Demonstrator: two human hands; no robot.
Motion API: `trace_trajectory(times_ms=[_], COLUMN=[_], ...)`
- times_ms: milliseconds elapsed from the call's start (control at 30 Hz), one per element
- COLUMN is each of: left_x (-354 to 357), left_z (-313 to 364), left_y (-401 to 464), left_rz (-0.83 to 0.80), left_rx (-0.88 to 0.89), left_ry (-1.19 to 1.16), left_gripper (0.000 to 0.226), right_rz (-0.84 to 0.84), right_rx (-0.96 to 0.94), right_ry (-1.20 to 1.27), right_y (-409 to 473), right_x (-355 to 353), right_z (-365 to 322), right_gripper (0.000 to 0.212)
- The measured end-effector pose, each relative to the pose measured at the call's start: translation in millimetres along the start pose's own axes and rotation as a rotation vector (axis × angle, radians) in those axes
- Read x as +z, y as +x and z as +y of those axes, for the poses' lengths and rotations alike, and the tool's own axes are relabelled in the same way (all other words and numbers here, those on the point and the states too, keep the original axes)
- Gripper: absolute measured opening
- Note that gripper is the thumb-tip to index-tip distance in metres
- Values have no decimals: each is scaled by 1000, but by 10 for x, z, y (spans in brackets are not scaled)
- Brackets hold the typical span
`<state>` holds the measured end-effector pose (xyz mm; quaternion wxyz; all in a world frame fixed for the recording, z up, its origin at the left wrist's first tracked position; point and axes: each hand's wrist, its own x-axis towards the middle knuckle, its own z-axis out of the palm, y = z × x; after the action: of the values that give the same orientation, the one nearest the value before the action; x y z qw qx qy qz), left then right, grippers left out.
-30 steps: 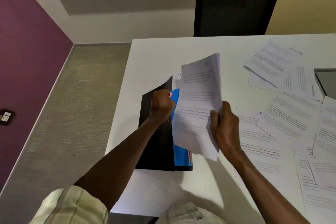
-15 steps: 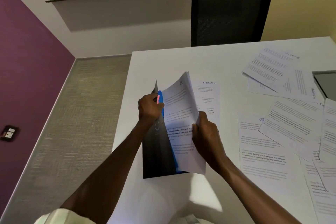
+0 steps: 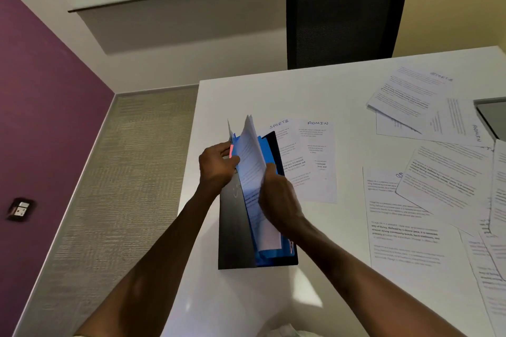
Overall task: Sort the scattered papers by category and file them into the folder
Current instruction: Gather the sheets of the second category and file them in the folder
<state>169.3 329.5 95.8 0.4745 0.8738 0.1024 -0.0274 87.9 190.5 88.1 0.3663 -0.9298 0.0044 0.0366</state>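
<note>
A black folder (image 3: 236, 227) with blue dividers (image 3: 269, 153) and a pink tab (image 3: 231, 151) lies on the white table (image 3: 246, 96), among white papers (image 3: 405, 232) with black print, near a purple wall (image 3: 41, 117) and black chair (image 3: 345, 13).

White worktop (image 3: 273, 96), left corner toward purple wall. Black folder (image 3: 235, 232) standing on near-left area, blue dividers (image 3: 267, 150) inside. Just behind folder, flat on surface: sheet headed SPORTS (image 3: 287, 145), partly overlapped by sheet headed ADMIN (image 3: 319, 161). Right side: scattered printed sheets (image 3: 427, 194), overlapping, several tilted; one far sheet (image 3: 410, 90) headed SPORTS, another (image 3: 460, 123) marked ADMIN. Dark flat object (image 3: 492, 115) at right edge, cropped, unidentifiable.
</note>
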Motion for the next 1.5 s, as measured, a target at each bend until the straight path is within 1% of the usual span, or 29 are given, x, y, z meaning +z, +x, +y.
trace_trajectory(times_ms=[67,133,233,333,400,433,533,567,633,667,700,733,800,867,933,1000,1033,1100,1167,1233,1400,1467,1500], left_x=[-22,-39,-47,-42,-40,-40,-31,-28,-15,-8,0,10,44,76,107,131,142,165,203,262,470,513,548], left_z=[-19,-39,-53,-74,-70,-62,-35,-24,-6,2,17,33,55,72,59,43,41,34,17,2,-93,-199,-283], left_y=[10,12,-3,-25,-41,-44,-50,-59,-78,-88,-103,-115,-132,-148,-146,-144,-141,-145,-156,-188,-282,-327,-351], left_rz=[16,37,49,61,65,63,41,23,-6,-14,-19,-25,-38,-45,-46,-47,-50,-53,-57,-62,-43,-39,-56], left_rx=[-2,8,16,30,33,35,32,25,23,29,36,39,31,20,32,48,47,55,80,120,266,346,374], left_ry=[9,16,21,33,44,54,68,65,80,104,130,149,177,210,223,247,255,264,276,298,421,450,453], left_gripper=[39,37,38,41,45,46,43,41,39,38,37,37,38,38,37,36,35,35,35,34,10,11,16], right_rz=[-36,-116,-210,-259,-250,-201,73,140,230,271,292,303,285,189,102,53,34,13,6,-14,-72,-112,-129], right_rx=[2,11,4,4,-12,-24,-76,-87,-79,-41,15,65,111,176,355,548,616,709,738,743,762,746,738], right_ry=[-1,17,-18,-32,-67,-93,-162,-213,-352,-404,-418,-403,-273,44,360,563,654,823,911,949,933,935,940], right_y=[47,77,93,119,114,88,-61,-102,-144,-142,-139,-137,-146,-148,-116,-89,-89,-115,-132,-122,-106,-115,-116], right_x=[177,353,527,529,471,426,280,245,191,179,161,154,155,134,163,234,275,305,305,341,515,595,632], right_z=[-42,-50,-14,30,54,67,144,204,353,442,521,616,791,893,975,1054,1094,1118,1123,1145,1084,1021,989], right_gripper=[29,25,24,22,21,20,15,17,19,15,12,14,24,33,36,24,17,14,15,17,17,16,16])
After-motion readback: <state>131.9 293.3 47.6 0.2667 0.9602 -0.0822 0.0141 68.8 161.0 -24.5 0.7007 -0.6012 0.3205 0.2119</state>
